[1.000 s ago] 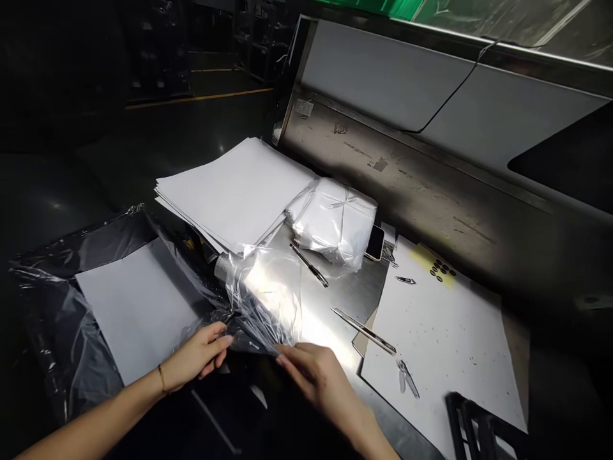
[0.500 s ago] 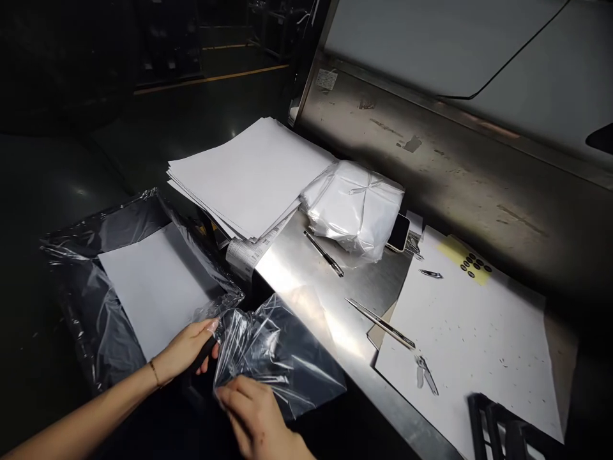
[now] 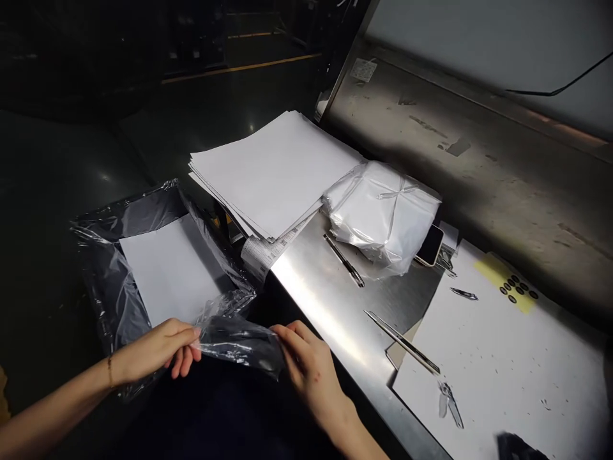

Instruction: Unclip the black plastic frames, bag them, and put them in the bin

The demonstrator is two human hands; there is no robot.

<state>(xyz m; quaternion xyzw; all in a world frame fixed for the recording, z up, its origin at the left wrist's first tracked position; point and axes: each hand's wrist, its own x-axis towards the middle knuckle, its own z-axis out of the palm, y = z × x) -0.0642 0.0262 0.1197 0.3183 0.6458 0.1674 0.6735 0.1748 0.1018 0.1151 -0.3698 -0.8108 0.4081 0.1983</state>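
My left hand (image 3: 168, 348) is closed, pinching one end of a clear plastic bag (image 3: 242, 345). The other end is between the thumb and fingers of my right hand (image 3: 310, 363). The film stretches between the two hands in a narrow, wrinkled strip. Just beyond my left hand is a dark box (image 3: 153, 204) lined with shiny clear plastic. A white paper sheet (image 3: 167, 268) lies inside it. I cannot tell whether the held film is part of that lining.
On the metal bench (image 3: 311, 275) are a stack of white sheets (image 3: 278, 172), a bundle of clear bags (image 3: 383, 211), a pen (image 3: 343, 259), a phone (image 3: 430, 246), tweezers (image 3: 402, 342), nail clippers (image 3: 449, 406) and a white mat (image 3: 493, 370) with a yellow note (image 3: 507, 284).
My right hand has moved right and up, drawing the plastic from a wide, spread sheet into a narrow strip. The view has shifted, so the bench sits farther right.
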